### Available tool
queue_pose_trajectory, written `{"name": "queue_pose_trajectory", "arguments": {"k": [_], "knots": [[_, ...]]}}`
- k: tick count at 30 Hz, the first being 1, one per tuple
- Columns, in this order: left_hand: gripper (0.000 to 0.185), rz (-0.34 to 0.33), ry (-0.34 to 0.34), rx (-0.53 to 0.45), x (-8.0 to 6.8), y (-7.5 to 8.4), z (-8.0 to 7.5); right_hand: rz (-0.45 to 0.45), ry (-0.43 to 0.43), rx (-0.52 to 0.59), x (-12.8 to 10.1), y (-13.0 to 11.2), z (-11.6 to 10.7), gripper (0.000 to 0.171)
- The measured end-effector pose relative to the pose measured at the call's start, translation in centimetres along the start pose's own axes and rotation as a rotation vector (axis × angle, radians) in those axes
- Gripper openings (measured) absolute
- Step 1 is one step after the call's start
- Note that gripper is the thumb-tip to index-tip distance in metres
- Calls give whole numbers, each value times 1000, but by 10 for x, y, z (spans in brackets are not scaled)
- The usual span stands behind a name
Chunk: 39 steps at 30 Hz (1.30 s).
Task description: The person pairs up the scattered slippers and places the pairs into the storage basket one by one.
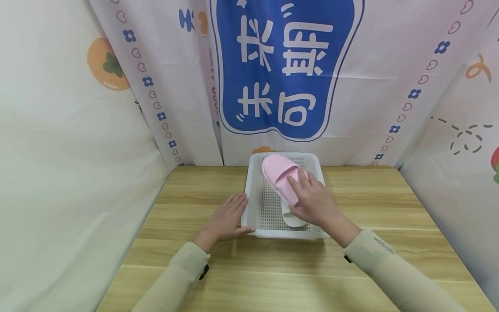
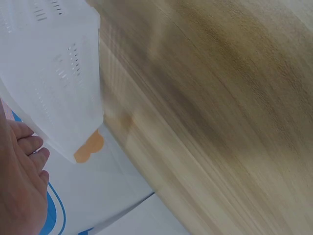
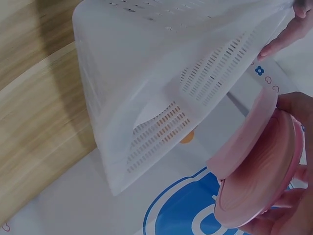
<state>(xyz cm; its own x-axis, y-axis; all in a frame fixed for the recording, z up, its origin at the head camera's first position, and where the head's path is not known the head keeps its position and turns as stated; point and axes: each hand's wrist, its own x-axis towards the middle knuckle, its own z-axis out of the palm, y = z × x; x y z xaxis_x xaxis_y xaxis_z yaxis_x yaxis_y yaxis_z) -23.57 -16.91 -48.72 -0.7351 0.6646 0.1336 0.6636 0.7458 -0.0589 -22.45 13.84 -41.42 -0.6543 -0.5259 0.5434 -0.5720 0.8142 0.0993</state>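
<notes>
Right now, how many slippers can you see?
2, maybe. A pink ribbed rubber slipper sits in the white perforated plastic basket, under the right hand. Something white peeks out beneath it, probably a second slipper, mostly hidden.

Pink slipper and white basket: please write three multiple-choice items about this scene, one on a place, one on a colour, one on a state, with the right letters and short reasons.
1. Where does the white basket stand?
A. On the wooden table
B. On the floor
C. On a shelf

2. What colour is the slipper under the right hand?
A. Blue
B. Green
C. Pink

3. What is the left hand doing?
A. Lifting a cup
B. Resting against the basket's left side, fingers straight
C. Lying in the lap

Answers:
1 A, the head view shows the basket on the table near the back curtain.
2 C, the slipper is pale pink in the head and right wrist views.
3 B, the fingers lie flat by the basket wall, the thumb at its near corner.
</notes>
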Motion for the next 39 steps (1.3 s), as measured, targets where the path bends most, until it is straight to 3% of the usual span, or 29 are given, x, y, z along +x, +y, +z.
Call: {"name": "queue_pose_trajectory", "arguments": {"k": [11, 19, 31, 39], "knots": [[100, 7, 10, 5, 0, 1, 0, 81, -71, -5, 17, -10, 9, 76], [100, 9, 22, 5, 0, 1, -1, 181, -215, -8, 31, -17, 14, 80], [100, 10, 29, 23, 0, 0, 0, 308, -347, 10, 52, -29, 24, 83], [101, -3, 7, 26, 0, 1, 1, 316, -389, -80, 63, -39, 36, 88]]}}
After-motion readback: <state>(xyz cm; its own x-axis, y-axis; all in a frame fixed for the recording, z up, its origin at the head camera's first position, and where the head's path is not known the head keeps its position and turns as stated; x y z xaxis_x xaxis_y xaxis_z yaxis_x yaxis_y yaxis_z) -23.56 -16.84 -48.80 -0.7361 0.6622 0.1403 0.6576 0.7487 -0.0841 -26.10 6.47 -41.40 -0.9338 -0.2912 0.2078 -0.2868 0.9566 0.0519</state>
